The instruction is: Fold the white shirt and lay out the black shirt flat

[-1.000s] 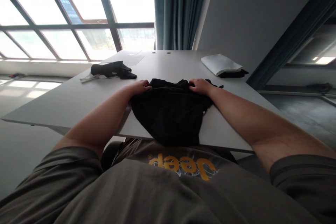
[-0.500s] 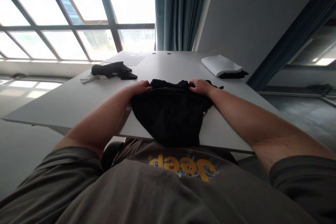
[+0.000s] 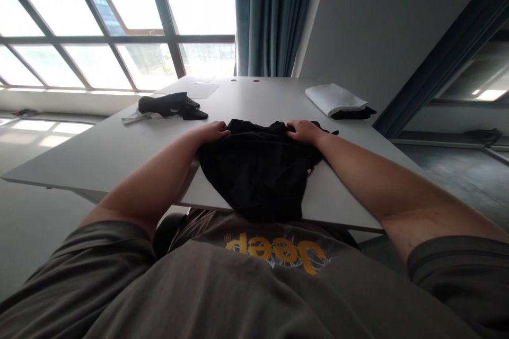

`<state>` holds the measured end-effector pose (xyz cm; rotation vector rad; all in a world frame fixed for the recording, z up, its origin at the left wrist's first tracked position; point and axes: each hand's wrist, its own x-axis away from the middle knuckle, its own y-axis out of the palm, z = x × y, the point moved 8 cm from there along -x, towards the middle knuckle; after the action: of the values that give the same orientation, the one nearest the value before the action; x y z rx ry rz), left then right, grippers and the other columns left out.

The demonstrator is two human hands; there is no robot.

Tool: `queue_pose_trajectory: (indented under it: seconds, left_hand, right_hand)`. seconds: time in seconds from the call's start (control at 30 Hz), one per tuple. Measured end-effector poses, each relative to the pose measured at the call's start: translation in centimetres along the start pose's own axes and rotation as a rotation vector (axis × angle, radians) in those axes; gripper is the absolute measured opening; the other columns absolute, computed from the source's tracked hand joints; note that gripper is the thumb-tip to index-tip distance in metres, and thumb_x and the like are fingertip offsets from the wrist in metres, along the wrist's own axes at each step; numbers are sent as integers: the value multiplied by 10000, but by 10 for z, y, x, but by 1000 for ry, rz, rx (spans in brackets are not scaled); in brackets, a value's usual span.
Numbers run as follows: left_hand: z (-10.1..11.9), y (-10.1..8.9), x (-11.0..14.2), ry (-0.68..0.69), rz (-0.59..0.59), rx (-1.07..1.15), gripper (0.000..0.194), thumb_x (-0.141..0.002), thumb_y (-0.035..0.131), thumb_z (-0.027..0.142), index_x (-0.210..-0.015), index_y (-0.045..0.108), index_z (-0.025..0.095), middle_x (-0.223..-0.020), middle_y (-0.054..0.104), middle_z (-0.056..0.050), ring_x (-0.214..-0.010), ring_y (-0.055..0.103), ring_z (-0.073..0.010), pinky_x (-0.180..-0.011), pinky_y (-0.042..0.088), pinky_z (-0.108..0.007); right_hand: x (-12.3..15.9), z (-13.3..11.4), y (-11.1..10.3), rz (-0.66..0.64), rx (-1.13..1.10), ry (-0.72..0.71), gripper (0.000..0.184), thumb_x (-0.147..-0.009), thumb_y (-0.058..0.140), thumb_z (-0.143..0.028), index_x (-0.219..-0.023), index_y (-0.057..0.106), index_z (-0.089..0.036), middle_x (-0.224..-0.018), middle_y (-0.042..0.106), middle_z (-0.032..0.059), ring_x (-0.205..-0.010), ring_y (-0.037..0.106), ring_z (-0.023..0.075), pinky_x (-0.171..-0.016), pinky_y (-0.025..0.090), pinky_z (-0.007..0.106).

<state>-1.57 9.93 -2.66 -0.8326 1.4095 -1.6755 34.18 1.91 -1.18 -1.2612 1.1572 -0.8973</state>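
Observation:
A black cloth garment lies on the white table in front of me, its lower end reaching the near edge by my shirt. What kind of garment it is, I cannot tell. At its far left corner, my left hand is closed on the fabric. My right hand grips the far edge on the right side, fingers curled over it. Between the two hands the far edge looks bunched and uneven. A bit of the black fabric sticks out past my right hand. Both thumbs' undersides are hidden.
Crumpled black and white cloths lie at the table's left side. Folded white cloth rests on black cloth at the right. Flat sheets of paper are near the far left edge. A blue curtain hangs behind the table.

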Motion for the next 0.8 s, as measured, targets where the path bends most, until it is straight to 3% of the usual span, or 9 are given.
queue_pose_trajectory:
  seconds: [0.47,0.8]
  left_hand:
    - [13,-9,10,-25,-4,-14,511,-1132,567,562,-1501,729,247,-1462,747,-112,-1296,736,-296,-1091,565,-329]
    - [15,-11,13,-40,-9,13,507,-1107,581,555,-1486,735,257,-1433,756,-110,-1277,734,-318,-1100,573,-368]
  right_hand:
    - [-2,3,2,-3,24,7,296,-1044,621,-379,-1227,779,-208,-1265,839,150,-1153,770,333,-952,532,372]
    - [1,0,-1,-6,15,19,314,-1045,617,-374,-1246,781,-197,-1272,832,160,-1158,771,338,-963,535,384]
